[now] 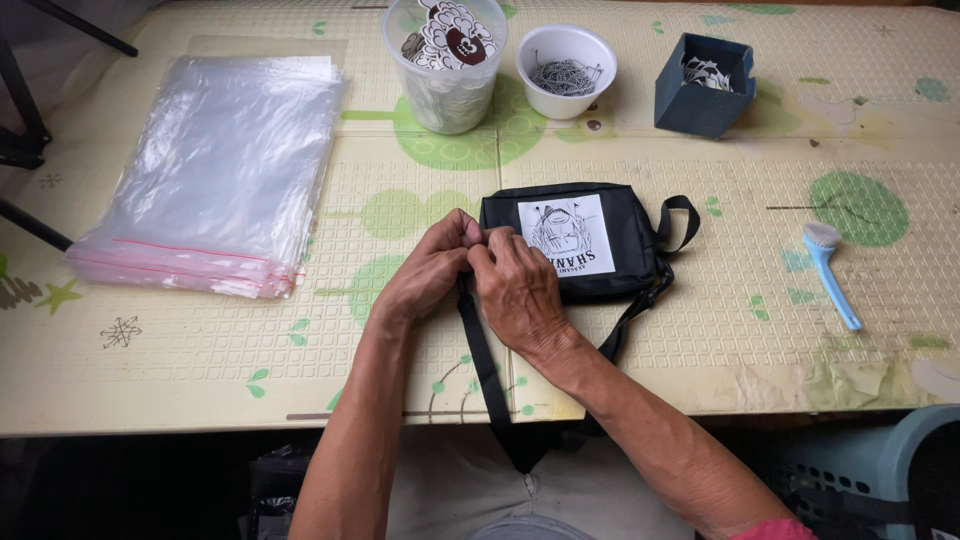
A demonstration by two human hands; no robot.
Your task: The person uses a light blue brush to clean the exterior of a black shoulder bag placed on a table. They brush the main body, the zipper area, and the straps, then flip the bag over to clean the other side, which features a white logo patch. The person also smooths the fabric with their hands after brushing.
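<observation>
A small black pouch bag [625, 215] with a white square drawn patch lies flat on the patterned mat. Its black strap [485, 370] runs down off the table's front edge towards me. My left hand [425, 272] and my right hand [515, 285] meet at the bag's left end, fingertips pinched together on the bag's corner where the strap joins. What lies between the fingertips is hidden.
A stack of clear zip plastic bags [215, 170] lies at the left. Behind the bag stand a clear tub of printed tags [447, 60], a white bowl of small metal pieces [565, 70] and a dark blue box [703, 85]. A light blue brush [830, 272] lies at the right.
</observation>
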